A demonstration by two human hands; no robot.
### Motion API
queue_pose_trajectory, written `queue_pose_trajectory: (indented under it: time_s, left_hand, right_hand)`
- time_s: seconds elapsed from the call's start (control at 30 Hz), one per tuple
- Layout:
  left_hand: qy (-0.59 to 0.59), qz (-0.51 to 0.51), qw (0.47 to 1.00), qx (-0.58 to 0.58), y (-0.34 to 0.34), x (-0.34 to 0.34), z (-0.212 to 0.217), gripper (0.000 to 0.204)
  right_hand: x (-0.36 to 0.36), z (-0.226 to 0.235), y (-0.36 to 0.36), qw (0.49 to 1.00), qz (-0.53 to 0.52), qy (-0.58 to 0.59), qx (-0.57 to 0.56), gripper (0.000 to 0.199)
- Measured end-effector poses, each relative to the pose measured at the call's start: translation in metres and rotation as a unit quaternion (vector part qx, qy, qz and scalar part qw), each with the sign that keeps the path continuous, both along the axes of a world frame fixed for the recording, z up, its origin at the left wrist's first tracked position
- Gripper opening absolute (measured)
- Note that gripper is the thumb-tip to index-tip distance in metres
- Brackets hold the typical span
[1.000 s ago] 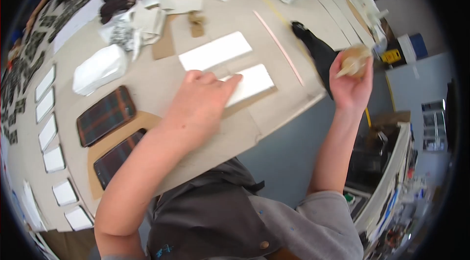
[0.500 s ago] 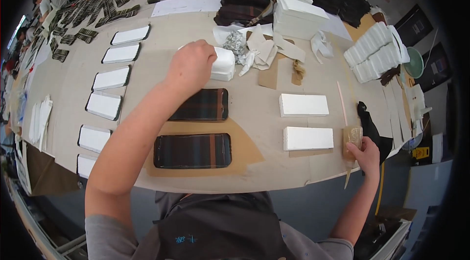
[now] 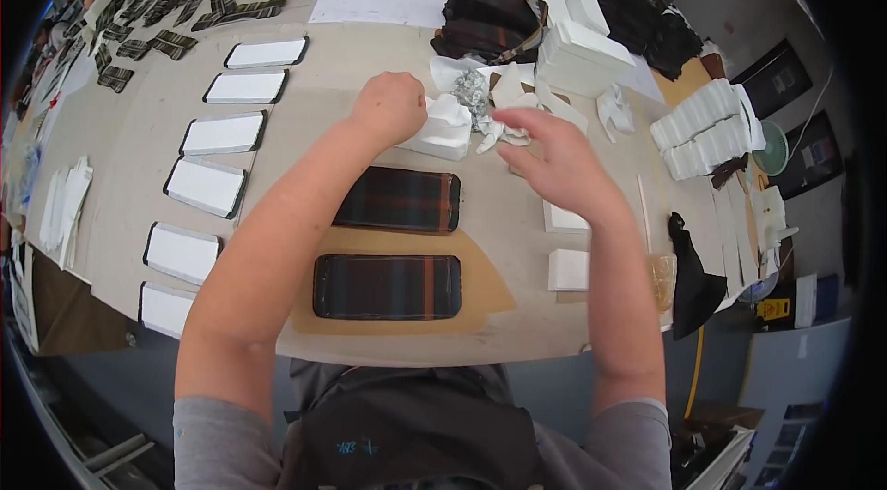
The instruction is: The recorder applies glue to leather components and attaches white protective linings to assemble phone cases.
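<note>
From the wearer's head, a wide fisheye looks down on the nearby hands [image 3: 390,108] [image 3: 562,159] and worktable [image 3: 504,222].

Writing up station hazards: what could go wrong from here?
Left hand at the white, soft, stacked bundle: a tug might slide its top layers.
Right forearm overlaps the translucent amber bottle in view; if close, could bump it.
Left forearm hides part of the upper dark plaid panel; lowering might shift it.

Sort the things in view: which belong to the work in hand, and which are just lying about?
Likely in the work:
white stack, at the left hand
right hand, open near it
two dark plaid panels, nearer the person

Apparently lying about:
black cloth
pink strip
crumpled white scrap
</note>
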State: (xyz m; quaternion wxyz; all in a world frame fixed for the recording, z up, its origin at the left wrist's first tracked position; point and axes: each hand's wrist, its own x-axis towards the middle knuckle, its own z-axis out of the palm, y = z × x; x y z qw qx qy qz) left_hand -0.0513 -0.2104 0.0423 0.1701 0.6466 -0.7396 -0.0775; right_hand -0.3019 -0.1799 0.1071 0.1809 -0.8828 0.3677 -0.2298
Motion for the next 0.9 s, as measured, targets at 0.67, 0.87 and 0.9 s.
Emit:
queue_pose_trajectory:
  time_s: [0.67,0.87,0.9]
  left_hand:
    - [0.421,0.063,0.865,-0.267,0.105,0.061,0.047,0.015]
    - [0.235,0.01,0.914,-0.329,0.121,0.019,0.028,0.018]
    - [0.369,-0.006,0.886,-0.282,0.123,0.017,0.029,0.024]
  right_hand:
    - [0.121,0.006,0.017,0.9,0.026,-0.355,0.253,0.048]
    - [0.118,0.004,0.047,0.883,0.016,-0.314,0.348,0.037]
    - [0.112,0.0,0.047,0.883,0.016,-0.314,0.348,0.037]
